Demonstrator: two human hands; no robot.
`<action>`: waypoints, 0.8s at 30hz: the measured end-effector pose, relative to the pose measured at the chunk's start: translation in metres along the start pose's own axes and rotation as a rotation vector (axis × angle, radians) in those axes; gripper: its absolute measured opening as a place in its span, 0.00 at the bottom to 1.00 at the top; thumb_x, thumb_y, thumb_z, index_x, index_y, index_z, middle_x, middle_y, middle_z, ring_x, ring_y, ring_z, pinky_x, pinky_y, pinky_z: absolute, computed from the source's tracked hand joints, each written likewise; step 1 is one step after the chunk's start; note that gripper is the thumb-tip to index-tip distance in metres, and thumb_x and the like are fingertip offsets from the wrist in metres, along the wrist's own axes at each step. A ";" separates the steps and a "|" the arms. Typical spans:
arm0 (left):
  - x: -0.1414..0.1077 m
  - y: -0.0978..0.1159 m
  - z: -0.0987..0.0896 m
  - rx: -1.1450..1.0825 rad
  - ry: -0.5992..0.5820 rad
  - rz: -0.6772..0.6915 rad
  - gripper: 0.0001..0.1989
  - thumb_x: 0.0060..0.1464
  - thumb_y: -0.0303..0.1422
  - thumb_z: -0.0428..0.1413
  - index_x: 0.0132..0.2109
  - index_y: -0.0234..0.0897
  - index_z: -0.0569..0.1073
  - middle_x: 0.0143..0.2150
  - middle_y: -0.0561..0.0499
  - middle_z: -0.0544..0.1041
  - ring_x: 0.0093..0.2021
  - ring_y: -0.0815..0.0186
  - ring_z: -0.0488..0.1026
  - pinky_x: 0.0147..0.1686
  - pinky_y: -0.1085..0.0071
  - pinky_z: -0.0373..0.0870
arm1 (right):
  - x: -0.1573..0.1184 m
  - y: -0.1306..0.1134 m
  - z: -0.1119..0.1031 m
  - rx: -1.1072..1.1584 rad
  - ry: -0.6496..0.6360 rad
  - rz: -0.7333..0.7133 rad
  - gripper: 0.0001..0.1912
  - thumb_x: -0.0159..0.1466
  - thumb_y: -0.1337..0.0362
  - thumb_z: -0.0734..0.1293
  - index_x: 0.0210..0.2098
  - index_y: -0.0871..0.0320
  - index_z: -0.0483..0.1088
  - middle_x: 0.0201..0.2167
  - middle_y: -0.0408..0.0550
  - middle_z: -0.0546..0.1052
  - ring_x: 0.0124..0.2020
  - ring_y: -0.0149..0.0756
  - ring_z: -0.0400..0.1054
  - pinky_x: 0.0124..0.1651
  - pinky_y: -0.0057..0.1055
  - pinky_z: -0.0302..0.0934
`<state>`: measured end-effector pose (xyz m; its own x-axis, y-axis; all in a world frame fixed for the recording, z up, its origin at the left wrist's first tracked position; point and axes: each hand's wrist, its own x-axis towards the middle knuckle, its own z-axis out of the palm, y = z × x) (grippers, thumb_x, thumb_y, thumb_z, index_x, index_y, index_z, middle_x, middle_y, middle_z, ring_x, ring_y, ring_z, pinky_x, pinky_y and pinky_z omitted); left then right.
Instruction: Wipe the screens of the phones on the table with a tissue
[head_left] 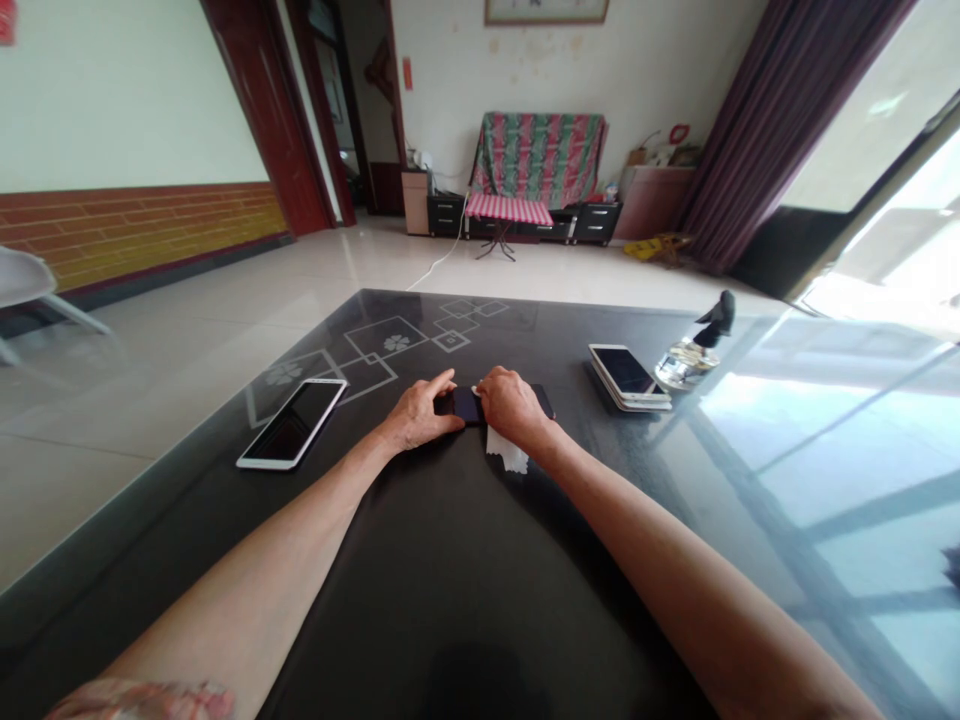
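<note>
Fingers [442,382] of the left hand [415,414] stand apart from its thumb around the left end of a dark phone [466,405]; whether they squeeze it, I cannot tell. Over the phone's middle, the right hand [514,403] has its fingers curled together, pinching a white wipe [508,453] whose jagged end sticks out on the near side. The dark phone lies flat on the black tabletop [420,600]. Well apart to its left, a white-framed phone [294,424] lies screen up; to its right, stacked phones [630,375] lie just beside a clear bottle [686,362] with a black top.
</note>
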<state>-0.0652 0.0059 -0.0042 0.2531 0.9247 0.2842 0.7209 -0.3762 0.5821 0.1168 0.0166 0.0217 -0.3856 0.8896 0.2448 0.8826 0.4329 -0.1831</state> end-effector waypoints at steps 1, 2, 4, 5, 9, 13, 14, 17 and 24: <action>0.000 0.000 0.000 0.001 0.001 0.001 0.42 0.39 0.37 0.62 0.62 0.31 0.62 0.52 0.44 0.75 0.51 0.56 0.72 0.55 0.60 0.66 | 0.000 -0.001 0.000 -0.018 -0.007 0.024 0.14 0.63 0.70 0.59 0.39 0.60 0.77 0.42 0.55 0.74 0.42 0.39 0.68 0.44 0.29 0.60; 0.000 0.000 0.000 0.002 0.001 0.002 0.42 0.39 0.37 0.62 0.62 0.31 0.61 0.52 0.44 0.75 0.51 0.56 0.72 0.56 0.61 0.65 | -0.001 -0.002 0.001 -0.022 -0.005 0.021 0.14 0.63 0.70 0.59 0.38 0.60 0.77 0.42 0.55 0.74 0.42 0.39 0.68 0.44 0.29 0.59; 0.000 0.000 0.000 0.007 -0.003 -0.002 0.42 0.39 0.37 0.62 0.62 0.31 0.61 0.52 0.44 0.75 0.52 0.55 0.71 0.56 0.61 0.65 | -0.001 -0.005 0.005 0.012 0.026 -0.058 0.15 0.65 0.69 0.57 0.39 0.59 0.77 0.42 0.53 0.74 0.43 0.38 0.67 0.46 0.29 0.59; 0.000 0.001 0.000 0.011 -0.008 -0.005 0.41 0.39 0.37 0.61 0.62 0.32 0.61 0.53 0.44 0.75 0.52 0.55 0.71 0.56 0.61 0.65 | -0.001 -0.007 0.008 0.036 0.046 -0.114 0.16 0.66 0.69 0.57 0.41 0.58 0.76 0.42 0.52 0.74 0.43 0.37 0.66 0.47 0.29 0.58; 0.000 0.002 -0.002 0.023 -0.018 -0.012 0.40 0.40 0.37 0.61 0.62 0.35 0.61 0.53 0.46 0.75 0.54 0.54 0.71 0.56 0.60 0.65 | 0.000 -0.010 0.014 0.064 0.075 -0.215 0.16 0.67 0.68 0.56 0.44 0.58 0.75 0.43 0.50 0.74 0.43 0.35 0.65 0.50 0.29 0.57; 0.000 0.000 -0.001 0.014 -0.008 0.002 0.40 0.40 0.38 0.62 0.62 0.36 0.62 0.52 0.45 0.75 0.53 0.54 0.71 0.56 0.59 0.65 | -0.001 -0.005 0.005 0.019 0.039 -0.109 0.16 0.65 0.68 0.57 0.41 0.57 0.76 0.42 0.52 0.73 0.41 0.37 0.66 0.46 0.29 0.59; 0.001 -0.001 -0.001 0.009 -0.006 0.008 0.40 0.40 0.38 0.61 0.62 0.36 0.62 0.52 0.45 0.75 0.53 0.54 0.71 0.56 0.59 0.65 | -0.001 -0.002 0.001 0.006 0.025 -0.068 0.15 0.64 0.68 0.58 0.40 0.57 0.77 0.42 0.52 0.73 0.41 0.38 0.66 0.45 0.29 0.60; 0.001 -0.003 0.001 0.004 0.001 0.026 0.40 0.40 0.38 0.61 0.62 0.37 0.62 0.52 0.45 0.75 0.52 0.55 0.72 0.54 0.58 0.66 | -0.004 0.009 -0.009 -0.034 -0.007 0.051 0.15 0.62 0.70 0.59 0.40 0.58 0.77 0.42 0.54 0.73 0.42 0.40 0.67 0.44 0.29 0.60; 0.002 -0.005 0.001 0.008 0.000 0.032 0.40 0.39 0.38 0.62 0.62 0.38 0.63 0.52 0.46 0.75 0.50 0.56 0.72 0.54 0.58 0.66 | -0.010 0.018 -0.007 -0.068 0.023 0.091 0.16 0.62 0.69 0.58 0.41 0.58 0.77 0.42 0.55 0.73 0.44 0.41 0.67 0.46 0.31 0.60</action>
<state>-0.0681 0.0093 -0.0073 0.2765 0.9122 0.3025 0.7177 -0.4053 0.5662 0.1386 0.0146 0.0222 -0.2977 0.9207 0.2522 0.9301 0.3393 -0.1408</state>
